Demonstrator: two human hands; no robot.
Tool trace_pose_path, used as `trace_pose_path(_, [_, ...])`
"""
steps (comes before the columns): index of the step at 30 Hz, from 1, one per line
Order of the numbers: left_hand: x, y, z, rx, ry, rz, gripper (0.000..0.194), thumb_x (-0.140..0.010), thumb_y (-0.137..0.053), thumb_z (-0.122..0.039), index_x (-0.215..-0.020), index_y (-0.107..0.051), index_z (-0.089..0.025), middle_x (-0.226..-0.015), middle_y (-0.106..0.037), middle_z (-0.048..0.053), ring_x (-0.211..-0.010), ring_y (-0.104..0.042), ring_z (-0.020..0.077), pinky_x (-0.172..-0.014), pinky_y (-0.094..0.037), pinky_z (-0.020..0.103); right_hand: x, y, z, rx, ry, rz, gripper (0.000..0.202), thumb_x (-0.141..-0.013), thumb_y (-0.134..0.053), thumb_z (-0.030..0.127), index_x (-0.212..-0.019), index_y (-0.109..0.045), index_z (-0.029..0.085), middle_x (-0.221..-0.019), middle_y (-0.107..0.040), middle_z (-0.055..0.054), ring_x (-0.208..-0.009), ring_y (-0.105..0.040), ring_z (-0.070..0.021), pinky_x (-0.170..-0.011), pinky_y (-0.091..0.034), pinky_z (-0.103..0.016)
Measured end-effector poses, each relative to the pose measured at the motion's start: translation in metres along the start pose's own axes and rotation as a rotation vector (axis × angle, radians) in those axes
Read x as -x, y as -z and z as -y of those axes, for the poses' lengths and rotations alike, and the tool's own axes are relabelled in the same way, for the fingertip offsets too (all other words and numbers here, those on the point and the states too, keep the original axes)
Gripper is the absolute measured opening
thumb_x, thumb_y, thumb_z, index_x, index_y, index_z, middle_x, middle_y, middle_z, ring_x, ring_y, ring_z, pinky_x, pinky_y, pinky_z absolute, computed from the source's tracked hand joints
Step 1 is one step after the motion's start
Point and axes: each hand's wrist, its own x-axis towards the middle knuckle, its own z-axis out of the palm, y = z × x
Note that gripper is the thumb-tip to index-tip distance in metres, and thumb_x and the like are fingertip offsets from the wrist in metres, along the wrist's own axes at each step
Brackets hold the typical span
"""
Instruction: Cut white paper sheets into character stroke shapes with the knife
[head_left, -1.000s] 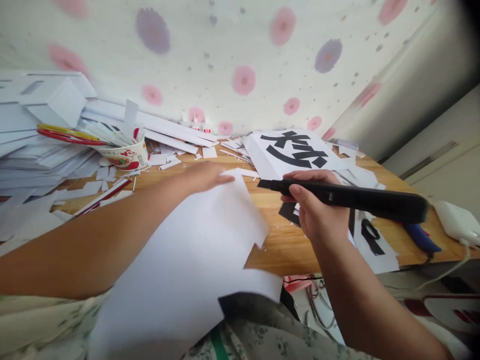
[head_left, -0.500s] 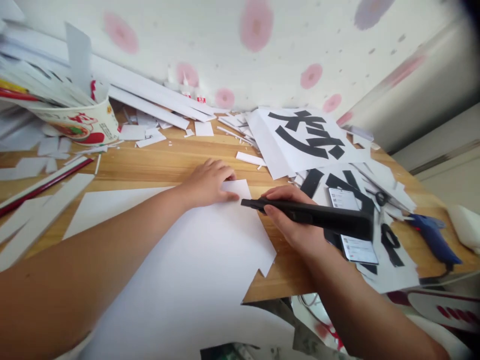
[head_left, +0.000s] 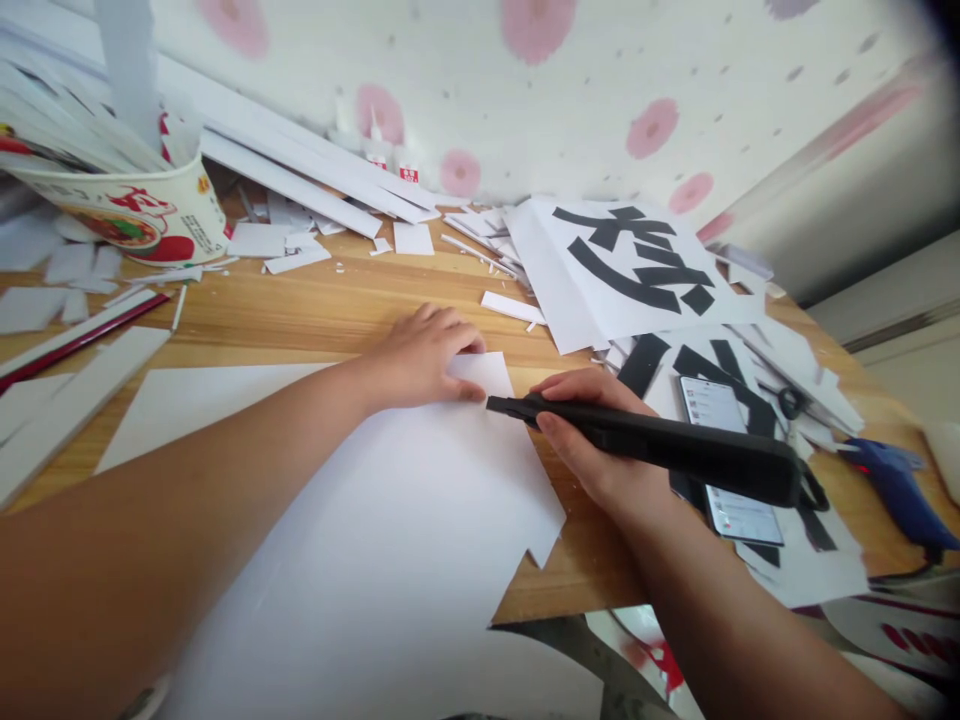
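Note:
A large white sheet (head_left: 390,520) of card or foam board covers the near left of the wooden table, its right side cut at angles with a small notch. My left hand (head_left: 424,365) rests across its far edge, thumb apart from the curved fingers and pressed on the sheet. My right hand (head_left: 600,435) is wrapped around a long black utility knife (head_left: 697,450). The knife's narrow tip points left and meets the sheet just right of my left thumb; the blade itself is too small to make out.
White sheets with black character strokes (head_left: 645,255) lie at the back right. A phone (head_left: 712,405), scissors (head_left: 791,402) and a blue glue gun (head_left: 904,490) are on the right. A paper tub (head_left: 180,215), scraps and white strips (head_left: 292,185) crowd the left and back. Small glue bottles (head_left: 377,150) stand by the wall.
The view has shifted slightly, so the surroundings sit differently. My left hand stays on the sheet; the knife's handle end has swung slightly lower in view, with its tip still beside my thumb.

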Motion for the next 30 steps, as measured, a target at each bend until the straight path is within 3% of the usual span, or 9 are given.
trace_pose_path(9, [0.0,0.0,-0.001,-0.012,-0.007,-0.001,0.055,-0.07,-0.068,-0.064,-0.11,-0.062,-0.026,-0.118,-0.058,0.006,-0.117,-0.042,0.0318,-0.095,-0.034,0.04,-0.002,-0.001,0.002,0.013,-0.006,0.026,0.015,-0.079,-0.07,0.017,-0.091,-0.066,0.025,-0.093,-0.071,-0.003,-0.084,-0.068,-0.0187,-0.076,-0.055,-0.034])
trace_pose_path(15, [-0.001,0.001,0.0,-0.027,-0.009,0.006,0.057,-0.07,-0.068,-0.065,-0.111,-0.062,-0.026,-0.121,-0.057,0.006,-0.119,-0.042,0.0314,-0.097,-0.034,0.04,-0.004,0.002,0.013,0.127,0.105,0.078,0.017,-0.077,-0.07,0.014,-0.087,-0.064,0.026,-0.086,-0.072,-0.001,-0.079,-0.068,-0.017,-0.072,-0.055,-0.031])
trace_pose_path(23, [0.0,0.001,0.0,-0.054,0.015,0.012,0.061,-0.068,-0.067,-0.069,-0.114,-0.061,-0.029,-0.126,-0.053,0.007,-0.122,-0.039,0.0325,-0.101,-0.031,0.043,-0.005,0.01,0.015,0.19,0.139,0.172,0.017,-0.079,-0.068,0.015,-0.09,-0.062,0.026,-0.089,-0.072,-0.001,-0.082,-0.069,-0.0181,-0.072,-0.054,-0.032])
trace_pose_path(30, [-0.001,0.001,0.0,-0.07,0.044,0.02,0.063,-0.067,-0.066,-0.07,-0.115,-0.06,-0.03,-0.129,-0.051,0.007,-0.124,-0.038,0.0334,-0.102,-0.029,0.045,-0.004,0.013,0.013,0.156,0.123,0.157,0.018,-0.077,-0.067,0.012,-0.087,-0.062,0.026,-0.083,-0.071,0.0,-0.077,-0.067,-0.0177,-0.071,-0.053,-0.033])
